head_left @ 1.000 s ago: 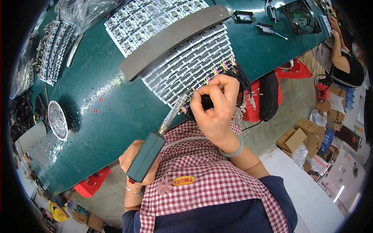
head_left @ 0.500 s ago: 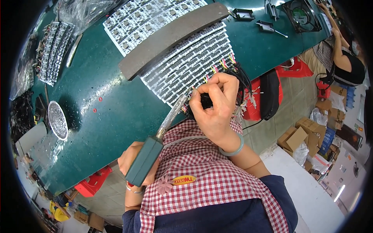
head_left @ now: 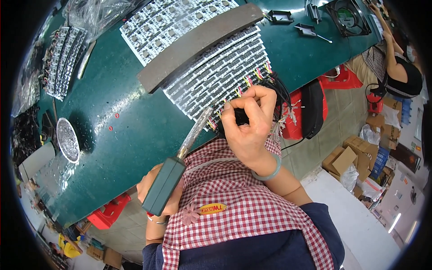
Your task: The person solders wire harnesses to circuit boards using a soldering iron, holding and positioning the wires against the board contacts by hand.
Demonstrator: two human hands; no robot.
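Note:
My left hand (head_left: 148, 186) is wrapped round the handle of a soldering iron (head_left: 164, 185) with a boxy green body and a long metal barrel. Its tip reaches the near edge of a stack of printed circuit boards (head_left: 225, 69), laid in rows on the table. Just right of the tip, my right hand (head_left: 251, 121) has thumb and forefinger pinched at the boards' wire ends, apparently on a thin wire; the fingertips hide most of it. Short pink and yellow wires (head_left: 248, 81) stick up along that edge. Black cables (head_left: 282, 92) hang beside my right hand.
A curved dark bar (head_left: 202, 42) lies across the boards. On the green table (head_left: 130, 148) are a white-rimmed bowl (head_left: 68, 140), another board stack (head_left: 65, 60), black plastic holders (head_left: 281, 17) and a fan (head_left: 348, 18). Red stools (head_left: 110, 211) stand by the table; another person (head_left: 402, 74) sits far right.
The soldering iron and my left hand have shifted slightly left, the tip moving a little away from my right fingertips. My right hand stays almost in place, still pinched.

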